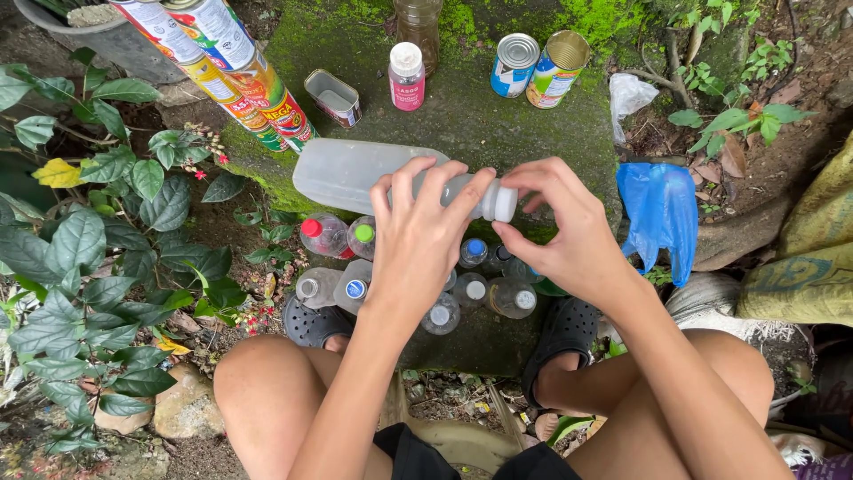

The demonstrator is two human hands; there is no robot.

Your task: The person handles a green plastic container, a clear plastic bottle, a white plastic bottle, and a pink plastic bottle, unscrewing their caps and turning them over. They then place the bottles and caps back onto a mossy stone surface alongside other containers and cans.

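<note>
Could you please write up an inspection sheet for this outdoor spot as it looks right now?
Surface: mossy stone slab, damp-looking.
Job's things: large clear plastic bottle held sideways; white cap at its mouth.
Clutter: small capped bottles standing by the feet; tin cans and stacked cans behind; blue plastic bag.
Grippers: left hand wraps the bottle neck; right hand has fingers at the cap.
Cables: nothing seen.
Surroundings: leafy plants, soil, sacks at right.
</note>
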